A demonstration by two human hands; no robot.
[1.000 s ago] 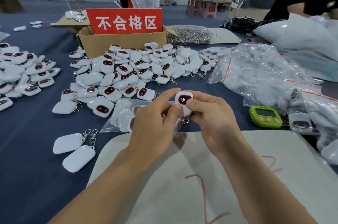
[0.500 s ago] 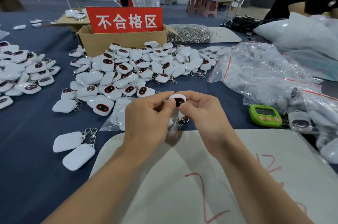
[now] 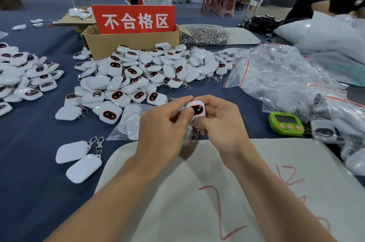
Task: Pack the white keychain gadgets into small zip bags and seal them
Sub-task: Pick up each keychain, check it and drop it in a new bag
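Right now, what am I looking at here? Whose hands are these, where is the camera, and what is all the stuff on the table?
There is no machine here. A person wears a camera on the head, looking forward and down, so you see their own two bare hands. The left hand and the right hand together hold one white keychain gadget with a dark, red-rimmed face. Something clear, perhaps a small bag, hangs below it, but the fingers hide most of it.

On the blue table lies a big pile of the same gadgets in front of a cardboard box with a red sign. To the right are clear zip bags and a green timer. Two gadgets lie face down at the left. A white board with red marks sits nearest the person.
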